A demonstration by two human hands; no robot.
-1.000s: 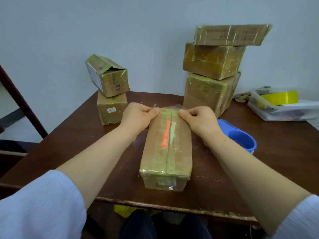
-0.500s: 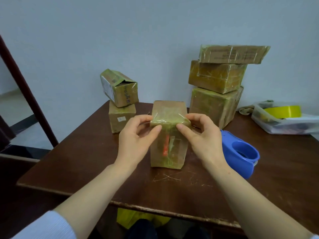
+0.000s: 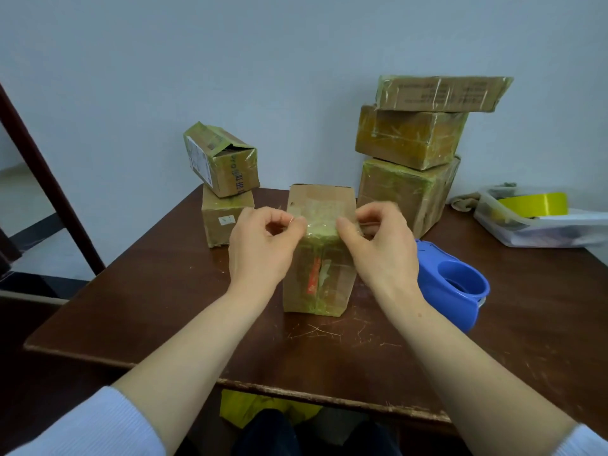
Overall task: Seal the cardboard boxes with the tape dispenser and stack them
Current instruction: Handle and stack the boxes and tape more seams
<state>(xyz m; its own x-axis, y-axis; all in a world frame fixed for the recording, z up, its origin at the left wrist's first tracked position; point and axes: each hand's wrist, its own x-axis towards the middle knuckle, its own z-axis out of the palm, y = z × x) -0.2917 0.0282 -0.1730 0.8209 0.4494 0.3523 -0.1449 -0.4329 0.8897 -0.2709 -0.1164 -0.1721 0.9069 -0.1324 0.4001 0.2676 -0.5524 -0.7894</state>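
Observation:
A small cardboard box (image 3: 317, 278) wrapped in clear tape stands on end in the middle of the brown table (image 3: 164, 307). My left hand (image 3: 260, 248) pinches its upper left edge, where the tape folds over. My right hand (image 3: 381, 255) grips the upper right edge, with the thumb pressed on the taped front and the fingers curled round the side. The blue tape dispenser (image 3: 454, 287) lies on the table just right of my right wrist, untouched.
Three taped boxes are stacked at the back right (image 3: 408, 192), with a flat one on top (image 3: 441, 93). Two small boxes are stacked at the back left (image 3: 227, 222), the upper one tilted (image 3: 220, 159). A clear plastic tub (image 3: 543, 232) holds a yellow tape roll (image 3: 536, 204).
The box lay flat on the table a second ago; both hands tipped it up onto its end. The hands now work at the upper edge.

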